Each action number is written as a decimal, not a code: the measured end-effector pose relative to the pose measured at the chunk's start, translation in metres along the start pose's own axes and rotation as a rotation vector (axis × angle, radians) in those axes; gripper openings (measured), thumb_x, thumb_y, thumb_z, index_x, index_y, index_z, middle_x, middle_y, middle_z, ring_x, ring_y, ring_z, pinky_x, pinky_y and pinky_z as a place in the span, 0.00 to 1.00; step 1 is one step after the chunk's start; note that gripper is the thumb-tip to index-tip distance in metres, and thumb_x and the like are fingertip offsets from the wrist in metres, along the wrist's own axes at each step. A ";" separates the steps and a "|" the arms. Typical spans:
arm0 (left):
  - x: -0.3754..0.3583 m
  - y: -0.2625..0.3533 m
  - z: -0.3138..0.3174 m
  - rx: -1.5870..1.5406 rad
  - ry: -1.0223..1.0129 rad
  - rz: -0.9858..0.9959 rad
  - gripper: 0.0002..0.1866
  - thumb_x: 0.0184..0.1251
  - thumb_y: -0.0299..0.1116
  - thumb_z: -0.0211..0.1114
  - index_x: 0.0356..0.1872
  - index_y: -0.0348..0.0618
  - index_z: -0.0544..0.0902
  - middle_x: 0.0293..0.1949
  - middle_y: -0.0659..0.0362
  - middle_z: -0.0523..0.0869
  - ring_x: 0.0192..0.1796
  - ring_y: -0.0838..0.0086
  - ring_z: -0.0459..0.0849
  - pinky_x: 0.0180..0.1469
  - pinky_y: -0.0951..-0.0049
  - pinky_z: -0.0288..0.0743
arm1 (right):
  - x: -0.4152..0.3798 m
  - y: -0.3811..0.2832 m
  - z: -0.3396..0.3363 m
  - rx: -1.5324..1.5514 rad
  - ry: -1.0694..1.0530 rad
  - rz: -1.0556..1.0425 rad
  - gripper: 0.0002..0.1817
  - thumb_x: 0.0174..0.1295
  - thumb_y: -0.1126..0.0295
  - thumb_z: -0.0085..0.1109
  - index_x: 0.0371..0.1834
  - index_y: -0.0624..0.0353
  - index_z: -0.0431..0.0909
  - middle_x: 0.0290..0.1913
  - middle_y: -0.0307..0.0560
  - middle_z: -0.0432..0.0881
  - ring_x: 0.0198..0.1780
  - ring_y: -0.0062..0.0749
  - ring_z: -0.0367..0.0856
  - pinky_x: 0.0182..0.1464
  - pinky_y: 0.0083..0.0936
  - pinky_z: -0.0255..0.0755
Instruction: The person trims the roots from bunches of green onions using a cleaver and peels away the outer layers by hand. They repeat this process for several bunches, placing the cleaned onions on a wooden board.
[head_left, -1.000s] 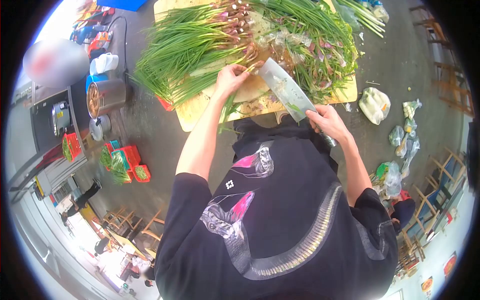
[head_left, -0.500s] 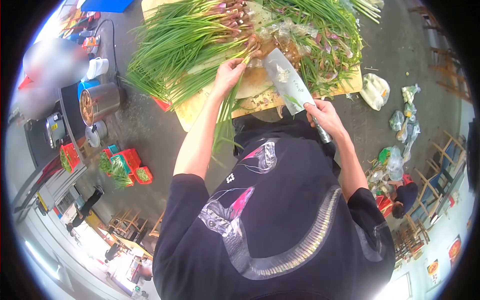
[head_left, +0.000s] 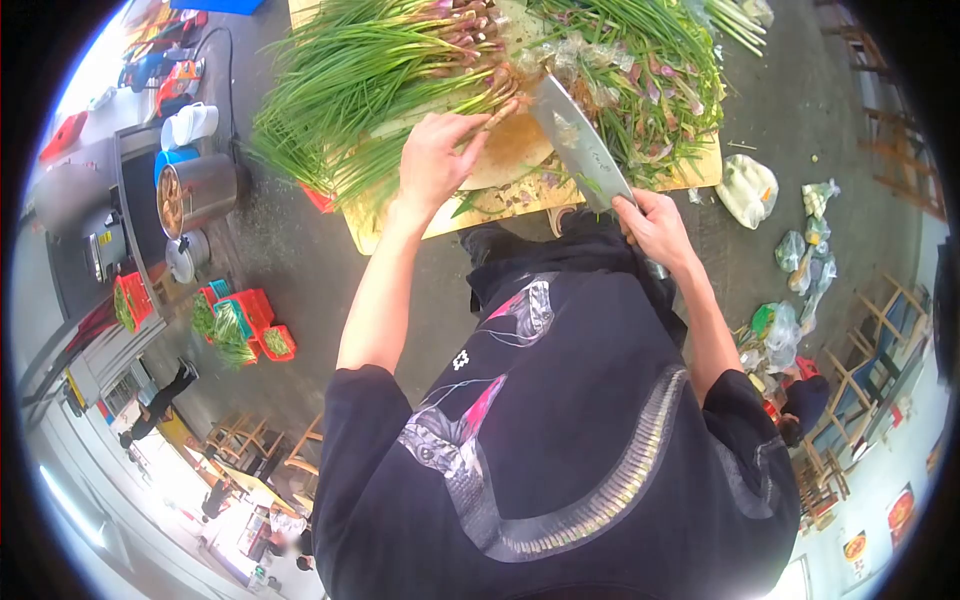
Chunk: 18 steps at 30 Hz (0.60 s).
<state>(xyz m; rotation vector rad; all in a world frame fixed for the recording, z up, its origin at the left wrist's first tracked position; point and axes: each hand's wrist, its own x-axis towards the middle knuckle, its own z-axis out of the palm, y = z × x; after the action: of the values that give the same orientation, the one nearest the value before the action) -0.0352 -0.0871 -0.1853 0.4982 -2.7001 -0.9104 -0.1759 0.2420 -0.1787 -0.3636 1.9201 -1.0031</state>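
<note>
My right hand [head_left: 650,222] is closed round the handle of a wide cleaver [head_left: 588,150], its blade tilted up and left over the table edge. Bits of green and pale peel cling to the blade. My left hand [head_left: 440,160] is beside a scallion [head_left: 502,113] with a reddish bulb end, thumb and forefinger apart, fingertips at its stalk. Under and beyond this hand lies a big heap of scallions [head_left: 370,75], roots toward the middle. To the right of the blade lies a pile of scallion trimmings [head_left: 665,110] with purple skins and roots.
The wooden table [head_left: 705,170] ends just in front of my body. Red baskets of greens [head_left: 262,310] and a large metal pot [head_left: 205,195] stand on the floor at left. A white bag [head_left: 748,188] and several plastic bags lie at right. Another person [head_left: 805,400] crouches there.
The bunch of greens that hung from my left hand no longer hangs there; that hand has moved slightly left and its fingers have spread. The cleaver has turned, its blade now more edge-on.
</note>
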 end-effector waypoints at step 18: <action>-0.041 -0.008 0.093 0.050 0.222 -0.230 0.18 0.64 0.37 0.79 0.54 0.49 0.90 0.48 0.58 0.94 0.55 0.59 0.89 0.60 0.57 0.73 | -0.004 -0.017 -0.006 -0.617 0.063 -0.319 0.13 0.77 0.61 0.61 0.53 0.58 0.87 0.32 0.63 0.87 0.38 0.64 0.88 0.42 0.55 0.79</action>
<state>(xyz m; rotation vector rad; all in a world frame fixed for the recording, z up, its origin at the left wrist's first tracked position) -0.0275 -0.0274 -0.2673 0.8799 -2.5040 -0.7904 -0.1817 0.2365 -0.1616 -1.0247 2.2494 -0.5920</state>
